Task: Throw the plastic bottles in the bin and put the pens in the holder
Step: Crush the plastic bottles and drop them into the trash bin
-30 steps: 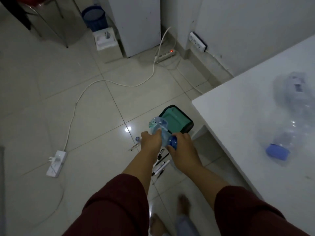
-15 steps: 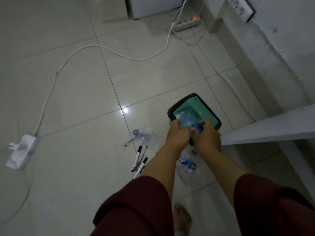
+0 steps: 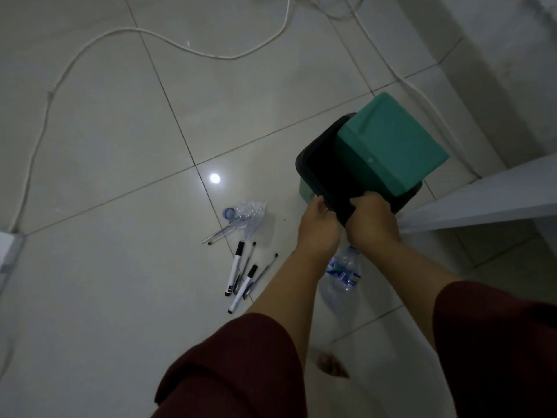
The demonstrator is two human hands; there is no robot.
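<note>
A black bin point(image 3: 310, 164) stands on the floor with its green swing lid point(image 3: 388, 146) tipped open. My left hand point(image 3: 318, 229) and my right hand point(image 3: 373, 220) are side by side at the near rim, fingers curled into the dark opening. No bottle shows in them. A crushed clear bottle with a blue cap point(image 3: 245, 214) lies on the floor to the left of the bin. A second clear bottle with a blue label point(image 3: 343, 277) lies under my forearms. Several markers and pens point(image 3: 242, 277) are scattered between the two bottles. No pen holder is in view.
A white table edge point(image 3: 482, 203) juts in from the right, close to the bin. A white cable point(image 3: 150, 33) snakes across the tiled floor at the back and left. My bare foot point(image 3: 331, 365) is on the floor below the labelled bottle.
My hands carried a clear bottle down to the bin. The green lid has swung open and the bottle is no longer visible. The view has tilted further down toward the floor.
</note>
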